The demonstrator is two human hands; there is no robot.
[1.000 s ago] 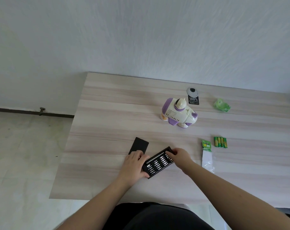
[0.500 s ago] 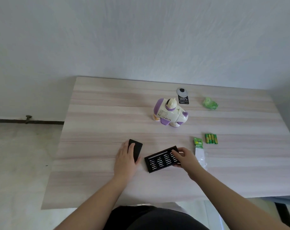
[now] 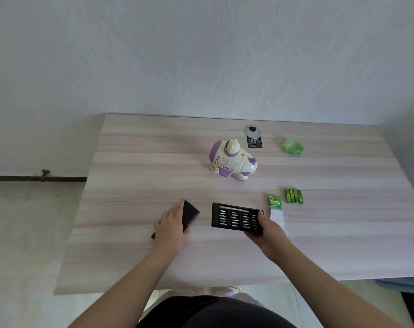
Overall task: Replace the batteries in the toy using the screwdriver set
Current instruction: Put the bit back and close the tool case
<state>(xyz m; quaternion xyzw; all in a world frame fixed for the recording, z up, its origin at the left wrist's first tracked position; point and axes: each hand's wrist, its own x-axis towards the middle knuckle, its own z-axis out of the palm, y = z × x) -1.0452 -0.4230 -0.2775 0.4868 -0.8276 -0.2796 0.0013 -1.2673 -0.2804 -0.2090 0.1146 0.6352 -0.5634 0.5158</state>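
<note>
A white and purple toy (image 3: 232, 162) stands near the middle of the wooden table (image 3: 130, 166). The black screwdriver set tray (image 3: 234, 217) with rows of bits lies open near the front edge; my right hand (image 3: 268, 233) grips its right end. To its left my left hand (image 3: 171, 224) rests flat on the black lid (image 3: 191, 213) of the set, fingers spread. Several green batteries (image 3: 294, 196) lie side by side to the right, next to an opened battery pack (image 3: 275, 208).
A black tag reading 100% (image 3: 254, 141) and a grey round disc (image 3: 253, 131) lie behind the toy. A crumpled green wrapper (image 3: 293, 146) sits at the back right. The table's left edge drops to a pale floor (image 3: 23, 233); a wall runs behind.
The tray has turned from slanted to nearly level under my right hand. My left hand left the tray, went to the black lid and drew it towards the front left.
</note>
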